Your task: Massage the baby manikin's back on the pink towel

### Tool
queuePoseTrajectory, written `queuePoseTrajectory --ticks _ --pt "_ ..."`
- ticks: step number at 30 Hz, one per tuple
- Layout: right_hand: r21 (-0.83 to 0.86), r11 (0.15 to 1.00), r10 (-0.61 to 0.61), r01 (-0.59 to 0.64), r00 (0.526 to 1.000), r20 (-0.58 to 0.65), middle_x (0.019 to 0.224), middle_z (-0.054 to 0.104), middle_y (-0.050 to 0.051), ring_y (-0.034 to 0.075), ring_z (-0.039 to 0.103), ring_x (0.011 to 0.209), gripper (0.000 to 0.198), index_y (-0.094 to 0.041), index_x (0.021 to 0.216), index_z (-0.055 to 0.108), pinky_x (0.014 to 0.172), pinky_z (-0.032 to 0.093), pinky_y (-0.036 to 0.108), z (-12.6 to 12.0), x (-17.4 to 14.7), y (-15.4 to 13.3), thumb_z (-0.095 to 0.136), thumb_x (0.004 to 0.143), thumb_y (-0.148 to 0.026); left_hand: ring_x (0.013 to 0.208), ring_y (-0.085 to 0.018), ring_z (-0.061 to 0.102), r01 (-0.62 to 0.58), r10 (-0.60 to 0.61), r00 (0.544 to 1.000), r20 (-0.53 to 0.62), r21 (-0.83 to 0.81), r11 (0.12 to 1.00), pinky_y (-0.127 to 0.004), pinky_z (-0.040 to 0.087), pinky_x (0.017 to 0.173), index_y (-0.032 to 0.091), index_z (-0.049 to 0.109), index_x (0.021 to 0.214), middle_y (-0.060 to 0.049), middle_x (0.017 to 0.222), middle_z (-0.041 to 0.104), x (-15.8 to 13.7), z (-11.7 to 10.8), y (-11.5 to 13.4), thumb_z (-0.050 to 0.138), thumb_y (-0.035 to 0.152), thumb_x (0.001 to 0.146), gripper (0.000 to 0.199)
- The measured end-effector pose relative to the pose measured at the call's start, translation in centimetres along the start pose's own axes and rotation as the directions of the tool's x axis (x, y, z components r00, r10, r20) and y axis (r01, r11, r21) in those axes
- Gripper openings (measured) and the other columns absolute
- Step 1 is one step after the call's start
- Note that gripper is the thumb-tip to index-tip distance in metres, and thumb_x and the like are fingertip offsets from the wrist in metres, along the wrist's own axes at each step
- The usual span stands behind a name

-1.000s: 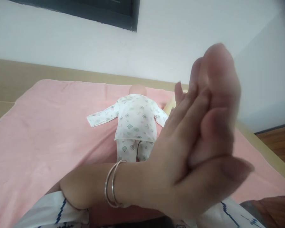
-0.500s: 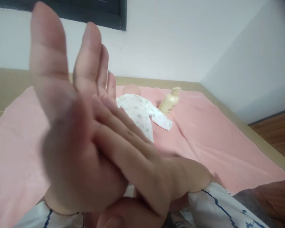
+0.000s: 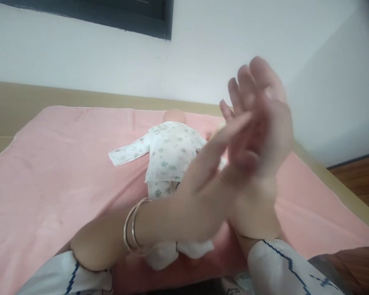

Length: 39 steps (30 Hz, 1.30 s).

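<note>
My left hand [image 3: 207,196], with two thin bangles [image 3: 133,229] at its wrist, reaches across and presses against the palm of my right hand. Its stretched fingers are blurred where they meet that palm. Upright on the right, my right hand [image 3: 266,119] has its fingers up and a little apart; nothing is seen held in either hand. Behind them, a baby doll [image 3: 169,153] in a white printed outfit lies on its back on a pink cloth [image 3: 74,164]. My hands cover its one sleeve and part of its lower body; white foot ends [image 3: 162,256] show below my wrist.
A cream pump bottle [image 3: 217,132] is mostly hidden behind my hands. Pale boards [image 3: 110,98] edge the pink cloth, against a white wall [image 3: 209,53]. A dark frame [image 3: 126,18] is at the top, brown wooden flooring [image 3: 359,176] at the right.
The hands have swapped parts: the right hand's fingers lay across the raised left palm, and now the left hand lies against the raised right palm. Both have moved right, uncovering more of the doll.
</note>
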State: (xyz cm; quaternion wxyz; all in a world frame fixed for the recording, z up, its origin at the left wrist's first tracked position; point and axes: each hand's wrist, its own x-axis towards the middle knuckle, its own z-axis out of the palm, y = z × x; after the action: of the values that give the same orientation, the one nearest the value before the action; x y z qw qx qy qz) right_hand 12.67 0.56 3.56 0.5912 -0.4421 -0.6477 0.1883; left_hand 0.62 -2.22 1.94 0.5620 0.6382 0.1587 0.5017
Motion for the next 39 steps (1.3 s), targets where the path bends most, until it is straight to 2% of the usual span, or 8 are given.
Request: queuePoseTrajectory --ticks 3,5,10,13,16,20,29,39 --pt "0.148 0.987 0.072 -0.064 0.996 -0.054 0.167 0.038 0.005 0.015 0.041 0.153 0.053 -0.025 0.146 0.036 0.129 0.039 0.036 1.4 1.5 2.3 0.044 0.097 -0.041 0.147 -0.02 0.051 -0.021 0.042 0.957 -0.288 0.074 0.997 -0.035 0.049 0.122 0.025 0.056 0.133 -0.003 0.151 0.059 3.4 -2.6 -2.5 0.053 0.046 0.102 0.038" --pt "0.049 0.994 0.096 -0.1 0.992 0.082 0.163 0.045 0.004 0.019 0.042 0.153 0.052 -0.022 0.144 0.043 0.128 0.039 0.039 3.2 2.0 4.6 0.047 0.094 -0.035 0.139 -0.022 0.058 0.026 0.095 0.875 -0.474 0.241 0.97 -0.037 0.05 0.119 0.022 0.059 0.126 -0.007 0.144 0.064 5.7 -5.4 -5.2 0.05 0.03 0.1 0.028" --pt "-0.284 0.958 0.132 -0.033 0.931 0.339 0.149 0.061 0.011 0.025 0.053 0.144 0.05 -0.015 0.143 0.057 0.126 0.039 0.046 8.1 1.7 10.9 0.038 0.097 -0.021 0.12 -0.026 0.067 0.291 0.083 0.767 -0.636 0.461 0.838 -0.043 0.05 0.113 0.019 0.068 0.104 -0.01 0.119 0.075 8.6 -13.0 -13.0 0.053 0.021 0.091 0.02" --pt "-0.513 0.857 0.196 0.054 0.885 0.422 0.155 0.053 0.019 0.029 0.042 0.152 0.057 -0.003 0.147 0.052 0.132 0.026 0.049 9.8 1.1 12.9 0.037 0.093 -0.012 0.114 -0.026 0.069 0.416 0.016 0.717 -0.697 0.446 0.792 -0.043 0.051 0.109 0.017 0.069 0.101 -0.01 0.114 0.076 8.6 -15.2 -16.3 0.053 0.019 0.086 0.022" --pt "-0.621 0.778 0.25 0.091 0.863 0.439 0.165 0.04 0.018 0.029 0.029 0.159 0.062 -0.001 0.155 0.044 0.134 0.016 0.051 10.0 1.1 13.7 0.035 0.094 -0.011 0.109 -0.025 0.07 0.44 -0.004 0.732 -0.681 0.468 0.766 -0.04 0.054 0.104 0.017 0.07 0.099 -0.009 0.111 0.077 8.3 -15.3 -17.6 0.051 0.018 0.085 0.024" --pt "-0.682 0.729 0.319 0.054 0.855 0.409 0.171 0.029 0.009 0.033 0.022 0.161 0.06 -0.015 0.159 0.042 0.132 0.017 0.061 9.2 1.7 14.7 0.035 0.1 -0.025 0.11 -0.025 0.071 0.441 0.019 0.779 -0.626 0.569 0.694 -0.04 0.053 0.104 0.018 0.072 0.102 -0.008 0.114 0.078 7.7 -14.8 -17.8 0.048 0.018 0.088 0.028" --pt "-0.681 0.728 0.394 -0.082 0.862 0.318 0.175 0.014 0.009 0.034 0.014 0.163 0.065 -0.022 0.164 0.033 0.132 0.01 0.059 7.2 1.8 17.3 0.035 0.104 -0.048 0.136 -0.026 0.059 0.295 0.061 0.917 -0.393 0.774 0.56 -0.043 0.04 0.124 0.013 0.072 0.125 -0.011 0.139 0.069 5.7 -15.4 -18.3 0.043 0.021 0.093 0.044" --pt "-0.822 0.569 0.347 0.007 0.904 0.248 0.164 0.035 0.029 0.043 0.032 0.155 0.064 0.0 0.158 0.037 0.125 0.027 0.061 8.8 -0.5 14.5 0.032 0.104 -0.035 0.13 -0.027 0.063 0.3 0.076 0.902 -0.424 0.746 0.595 -0.043 0.044 0.121 0.012 0.073 0.124 -0.012 0.134 0.072 5.6 -15.5 -18.5 0.044 0.023 0.092 0.044"
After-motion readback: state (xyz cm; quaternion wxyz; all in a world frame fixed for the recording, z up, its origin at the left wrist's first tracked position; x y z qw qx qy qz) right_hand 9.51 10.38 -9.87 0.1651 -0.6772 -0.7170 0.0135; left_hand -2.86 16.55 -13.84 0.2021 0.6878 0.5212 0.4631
